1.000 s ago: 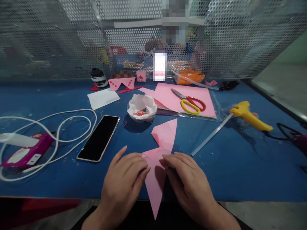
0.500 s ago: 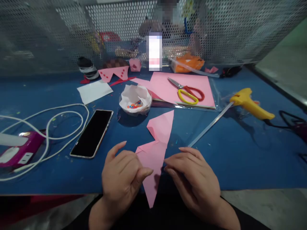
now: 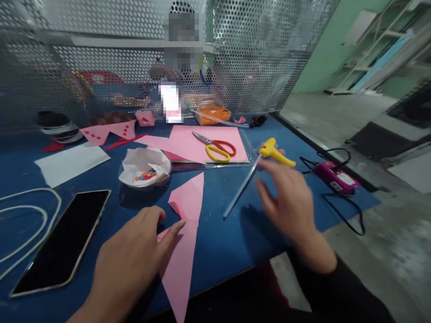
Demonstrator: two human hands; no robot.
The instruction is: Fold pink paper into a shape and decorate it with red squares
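Observation:
A folded pink paper shape (image 3: 184,233) lies on the blue table (image 3: 218,242) near the front edge. My left hand (image 3: 131,255) rests on its left side, fingers flat and pressing the paper down. My right hand (image 3: 286,202) is lifted off the paper and hovers open, fingers spread and a little blurred, over the table to the right. It is close to a clear glue stick (image 3: 240,190) that sticks out of a yellow glue gun (image 3: 274,151).
Red-and-yellow scissors (image 3: 215,148) lie on pink paper sheets (image 3: 202,143). A clear bowl with paper and coloured bits (image 3: 144,168), a black phone (image 3: 63,237), a white cable (image 3: 30,224), a white sheet (image 3: 72,162) and a magenta device with black cord (image 3: 335,177) lie around. A perforated metal screen (image 3: 252,58) stands behind.
The view has swung to the right. My right hand has left the pink paper and moved up and right toward the glue gun. My left hand stays on the paper.

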